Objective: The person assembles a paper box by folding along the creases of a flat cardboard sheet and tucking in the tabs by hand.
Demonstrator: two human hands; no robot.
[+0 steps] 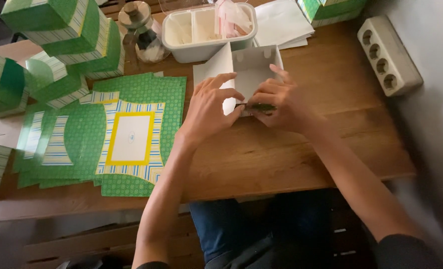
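Hands at work on one half-folded white cardboard box [249,69] with a green printed outside, standing on the wooden surface [301,154] directly in front of the person.

Left hand [209,107]: fingers curled over the near left corner of the box, thumb and forefinger pinched shut on the card edge, apparently to keep that wall from springing open.

Right hand [281,102]: laid over the near right edge, fingertips pressing a green flap [262,106] down and inward; its grip is closed on that flap. Both hands meet at the near wall, likely because that is the seam being tucked.

Box: white and unprinted inside, walls upright on the far and left sides, small notches visible along the far wall; green shows only at the folded flap. It is open at the top and empty as far as can be seen.

Nearby items: stack of flat green, yellow and striped card blanks [126,134], to the left within easy reach; finished green striped boxes [67,35] piled at far left; white plastic divided tub [209,30] just beyond the box; sheets of white paper [281,22]; white multi-socket power strip [388,55] at the right edge, well apart from the work.
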